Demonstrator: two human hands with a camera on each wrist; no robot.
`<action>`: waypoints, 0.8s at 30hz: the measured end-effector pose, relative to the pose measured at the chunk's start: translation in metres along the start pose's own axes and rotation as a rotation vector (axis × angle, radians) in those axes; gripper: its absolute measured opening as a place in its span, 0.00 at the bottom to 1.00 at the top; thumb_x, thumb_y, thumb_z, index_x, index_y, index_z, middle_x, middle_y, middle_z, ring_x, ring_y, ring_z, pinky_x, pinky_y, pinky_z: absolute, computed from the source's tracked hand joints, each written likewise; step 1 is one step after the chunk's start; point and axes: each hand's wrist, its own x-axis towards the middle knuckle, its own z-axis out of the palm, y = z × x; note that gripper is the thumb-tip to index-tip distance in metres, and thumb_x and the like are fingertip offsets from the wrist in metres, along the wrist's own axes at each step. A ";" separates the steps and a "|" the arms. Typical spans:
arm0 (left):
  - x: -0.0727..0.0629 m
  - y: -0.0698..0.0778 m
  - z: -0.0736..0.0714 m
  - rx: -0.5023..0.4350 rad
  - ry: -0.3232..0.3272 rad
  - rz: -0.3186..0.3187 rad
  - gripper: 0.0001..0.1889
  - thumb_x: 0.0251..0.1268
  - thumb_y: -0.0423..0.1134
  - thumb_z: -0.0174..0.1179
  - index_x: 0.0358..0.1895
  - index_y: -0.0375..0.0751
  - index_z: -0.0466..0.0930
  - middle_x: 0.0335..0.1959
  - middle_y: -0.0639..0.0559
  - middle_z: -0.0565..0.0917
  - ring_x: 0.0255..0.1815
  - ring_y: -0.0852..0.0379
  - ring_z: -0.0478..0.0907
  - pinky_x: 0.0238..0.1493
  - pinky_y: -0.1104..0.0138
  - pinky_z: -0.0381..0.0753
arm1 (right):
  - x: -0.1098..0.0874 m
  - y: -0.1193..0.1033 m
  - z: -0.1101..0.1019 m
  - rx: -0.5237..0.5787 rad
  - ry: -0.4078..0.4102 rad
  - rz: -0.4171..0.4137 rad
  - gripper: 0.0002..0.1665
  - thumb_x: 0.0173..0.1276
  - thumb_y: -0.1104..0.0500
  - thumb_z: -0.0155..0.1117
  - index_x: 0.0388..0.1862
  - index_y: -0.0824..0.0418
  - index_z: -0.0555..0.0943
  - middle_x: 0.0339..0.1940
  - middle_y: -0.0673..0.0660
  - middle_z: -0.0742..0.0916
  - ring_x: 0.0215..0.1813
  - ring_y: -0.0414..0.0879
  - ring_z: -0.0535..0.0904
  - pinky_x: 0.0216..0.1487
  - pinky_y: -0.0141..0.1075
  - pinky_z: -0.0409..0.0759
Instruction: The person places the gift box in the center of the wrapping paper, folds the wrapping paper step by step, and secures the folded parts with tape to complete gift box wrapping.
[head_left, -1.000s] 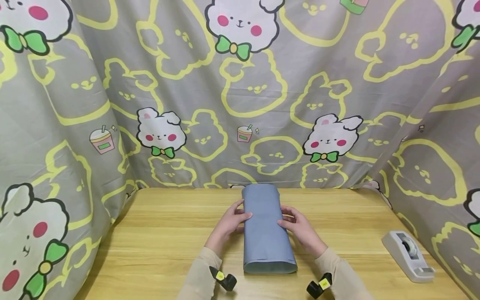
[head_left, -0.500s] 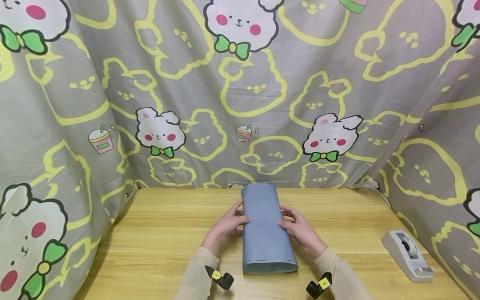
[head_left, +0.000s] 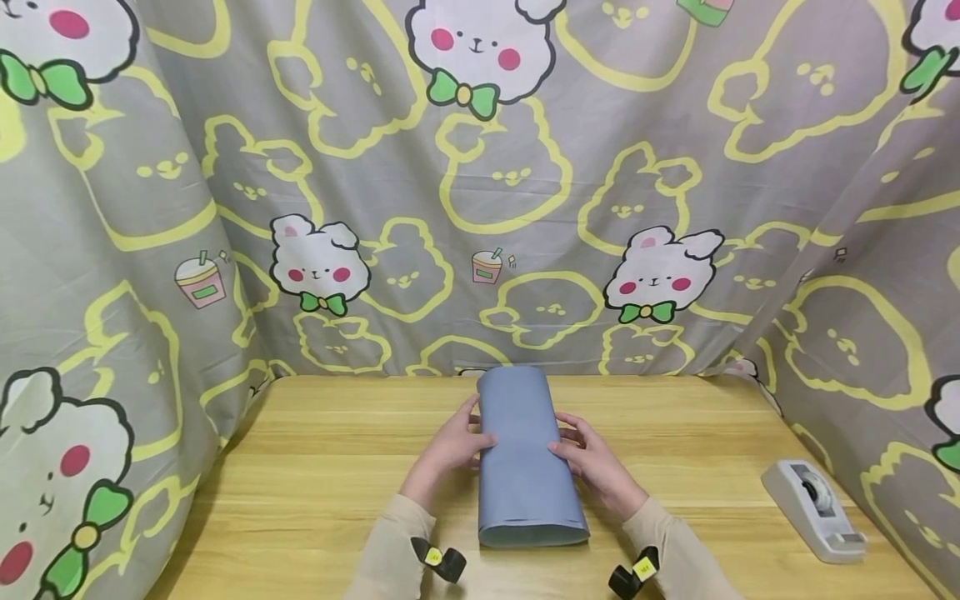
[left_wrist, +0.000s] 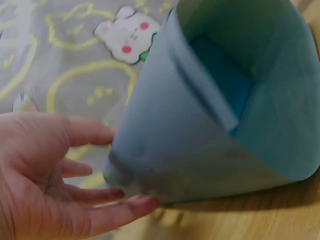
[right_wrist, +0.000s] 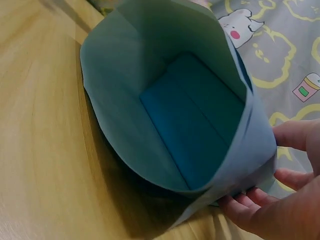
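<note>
On worktop, head view: blue paper tube lying lengthwise, mouth toward person. Left grip holding tube's left side, right grip its right; thumbs over upper face, forearms angled inward. Tape dispenser well right of tube. Left wrist: digits spread along tube's wall. Right wrist: fingers bent at tube's lower edge; blue panel inside.

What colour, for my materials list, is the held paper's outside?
The paper is greyish blue outside, best seen in the head view.

Gap between right grip and dispenser
</note>
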 end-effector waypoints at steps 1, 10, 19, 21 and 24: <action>-0.002 0.004 0.001 0.100 0.031 0.040 0.41 0.62 0.32 0.62 0.76 0.40 0.52 0.67 0.28 0.66 0.56 0.38 0.77 0.44 0.52 0.85 | 0.000 0.000 0.000 0.000 -0.002 0.002 0.37 0.69 0.60 0.62 0.74 0.56 0.60 0.66 0.66 0.70 0.62 0.55 0.71 0.55 0.41 0.77; -0.017 0.022 0.014 0.657 0.167 0.311 0.14 0.63 0.30 0.62 0.52 0.38 0.83 0.55 0.34 0.76 0.57 0.39 0.77 0.59 0.51 0.78 | 0.000 0.000 -0.001 -0.010 -0.032 0.008 0.37 0.70 0.58 0.61 0.75 0.54 0.58 0.68 0.66 0.68 0.63 0.55 0.71 0.58 0.42 0.76; -0.009 0.013 0.011 0.486 0.121 0.265 0.17 0.59 0.33 0.67 0.53 0.34 0.82 0.59 0.34 0.72 0.57 0.39 0.77 0.57 0.52 0.80 | 0.000 0.000 -0.004 0.001 -0.059 0.031 0.38 0.71 0.58 0.60 0.75 0.53 0.56 0.69 0.66 0.66 0.63 0.56 0.71 0.56 0.41 0.77; -0.009 0.013 0.010 0.472 0.121 0.267 0.18 0.58 0.34 0.68 0.53 0.34 0.82 0.59 0.34 0.73 0.55 0.40 0.78 0.55 0.52 0.81 | 0.000 -0.001 -0.005 0.008 -0.060 0.033 0.38 0.71 0.58 0.59 0.75 0.53 0.56 0.69 0.67 0.66 0.62 0.55 0.72 0.55 0.40 0.77; -0.010 0.013 0.010 0.478 0.114 0.278 0.19 0.59 0.34 0.68 0.54 0.34 0.81 0.59 0.34 0.73 0.56 0.40 0.78 0.55 0.52 0.81 | 0.000 0.000 -0.006 0.012 -0.059 0.033 0.38 0.71 0.59 0.60 0.75 0.54 0.55 0.69 0.67 0.66 0.61 0.55 0.73 0.54 0.40 0.78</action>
